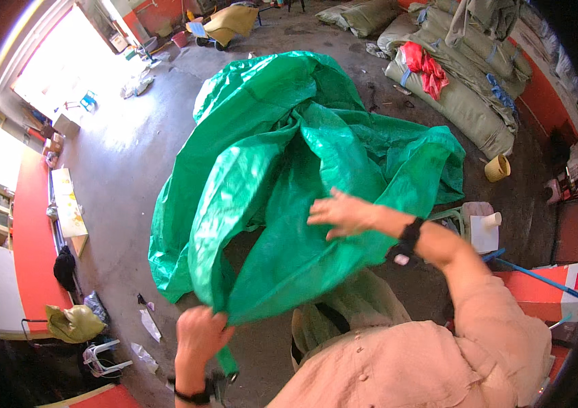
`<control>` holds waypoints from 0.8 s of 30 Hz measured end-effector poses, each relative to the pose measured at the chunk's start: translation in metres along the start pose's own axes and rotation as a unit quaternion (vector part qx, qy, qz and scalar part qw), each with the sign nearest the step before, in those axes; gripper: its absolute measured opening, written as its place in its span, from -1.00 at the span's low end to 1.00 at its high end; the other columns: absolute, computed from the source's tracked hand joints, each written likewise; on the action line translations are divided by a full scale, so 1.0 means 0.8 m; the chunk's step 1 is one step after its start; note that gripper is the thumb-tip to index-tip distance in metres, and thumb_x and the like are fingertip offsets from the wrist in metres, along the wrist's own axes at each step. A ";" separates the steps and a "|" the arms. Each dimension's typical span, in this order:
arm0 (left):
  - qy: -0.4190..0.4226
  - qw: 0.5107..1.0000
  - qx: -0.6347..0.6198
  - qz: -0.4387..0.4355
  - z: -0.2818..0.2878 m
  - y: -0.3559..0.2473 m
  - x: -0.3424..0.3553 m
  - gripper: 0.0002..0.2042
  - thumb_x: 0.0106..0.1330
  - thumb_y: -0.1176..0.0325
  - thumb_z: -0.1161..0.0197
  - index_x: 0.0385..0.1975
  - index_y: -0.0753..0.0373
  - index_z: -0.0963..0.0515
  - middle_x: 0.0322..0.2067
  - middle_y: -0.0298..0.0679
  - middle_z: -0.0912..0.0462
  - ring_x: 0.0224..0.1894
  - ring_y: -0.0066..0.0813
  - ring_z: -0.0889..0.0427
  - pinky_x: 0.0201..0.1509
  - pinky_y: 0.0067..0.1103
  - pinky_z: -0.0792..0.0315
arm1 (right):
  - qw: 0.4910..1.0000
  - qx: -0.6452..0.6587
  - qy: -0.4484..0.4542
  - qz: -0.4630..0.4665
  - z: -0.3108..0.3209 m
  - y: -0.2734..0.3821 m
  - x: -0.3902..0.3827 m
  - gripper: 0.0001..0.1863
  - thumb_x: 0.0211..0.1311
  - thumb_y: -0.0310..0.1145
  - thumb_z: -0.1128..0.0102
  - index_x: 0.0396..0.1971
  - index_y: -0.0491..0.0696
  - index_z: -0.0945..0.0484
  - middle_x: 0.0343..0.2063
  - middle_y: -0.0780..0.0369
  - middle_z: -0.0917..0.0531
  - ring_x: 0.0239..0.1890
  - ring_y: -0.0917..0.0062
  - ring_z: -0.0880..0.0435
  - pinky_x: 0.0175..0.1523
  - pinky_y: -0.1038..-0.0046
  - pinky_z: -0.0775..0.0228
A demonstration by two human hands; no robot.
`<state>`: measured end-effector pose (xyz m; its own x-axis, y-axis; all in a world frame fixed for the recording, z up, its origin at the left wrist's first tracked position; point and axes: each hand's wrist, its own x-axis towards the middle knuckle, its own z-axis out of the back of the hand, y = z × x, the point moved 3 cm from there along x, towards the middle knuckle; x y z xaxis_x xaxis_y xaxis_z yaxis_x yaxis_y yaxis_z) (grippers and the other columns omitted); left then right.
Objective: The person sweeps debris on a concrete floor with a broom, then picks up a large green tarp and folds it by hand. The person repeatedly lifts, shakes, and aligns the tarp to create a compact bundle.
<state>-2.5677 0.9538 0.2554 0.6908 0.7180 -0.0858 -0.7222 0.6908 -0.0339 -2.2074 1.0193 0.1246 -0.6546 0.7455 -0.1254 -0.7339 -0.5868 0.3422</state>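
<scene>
A large green tarp (pixel 261 163) lies bunched in front of me, its folds spreading over the floor and one flap raised toward my body. My left hand (pixel 200 333) is closed around a gathered edge of it at the lower left, and a short green end hangs below the fist. Over the raised flap, my right hand (pixel 340 215) is stretched out with its fingers apart. Whether its palm touches the sheet I cannot tell.
Rolled grey-green bundles (pixel 452 102) with a red cloth (pixel 425 70) are piled at the back right. A yellowish bucket (pixel 497 168) lies nearby. A loaded cart (pixel 228 28) stands far back. A white stool (pixel 103 358) and plastic scraps (pixel 149 325) are at lower left.
</scene>
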 end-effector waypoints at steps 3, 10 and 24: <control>-0.041 0.993 0.024 0.107 0.041 0.017 -0.108 -0.77 -0.32 0.27 -0.28 -0.81 0.19 -0.35 -0.77 -0.26 -0.32 -0.65 -0.22 -0.42 -0.60 -0.38 -0.26 | 0.942 0.272 0.187 -0.060 -0.084 0.059 0.026 -0.41 0.20 0.19 0.17 -0.06 0.00 -0.48 -0.15 0.09 -0.55 0.01 0.26 -0.46 0.14 0.30 -0.24; -0.088 0.968 0.087 0.220 0.075 0.025 -0.227 -0.75 -0.25 0.33 -0.18 -0.76 0.27 -0.22 -0.77 -0.16 -0.25 -0.66 -0.11 -0.38 -0.60 -0.35 -0.22 | 0.949 0.209 0.233 -0.023 -0.124 0.128 -0.054 -0.36 -0.03 0.18 -0.12 -0.08 -0.01 -0.48 -0.26 0.05 -0.59 -0.16 0.18 -0.54 -0.12 0.25 -0.38; -0.128 0.959 0.093 0.233 0.051 0.118 -0.279 -0.81 -0.21 0.32 -0.14 -0.69 0.26 -0.31 -0.72 -0.15 -0.29 -0.63 -0.07 -0.39 -0.60 -0.31 -0.22 | 0.901 -0.005 -0.345 -0.262 -0.079 -0.086 -0.047 -0.68 -0.11 -0.61 -0.04 -0.33 0.11 -0.51 -0.41 0.20 -0.50 -0.27 0.22 -0.51 -0.28 0.24 -0.36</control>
<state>-2.7888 0.8623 0.3121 0.2967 0.9338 0.2000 -0.9528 0.2753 0.1283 -2.1439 1.0121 0.0467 0.0492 0.9382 0.3426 -0.9131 -0.0968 0.3961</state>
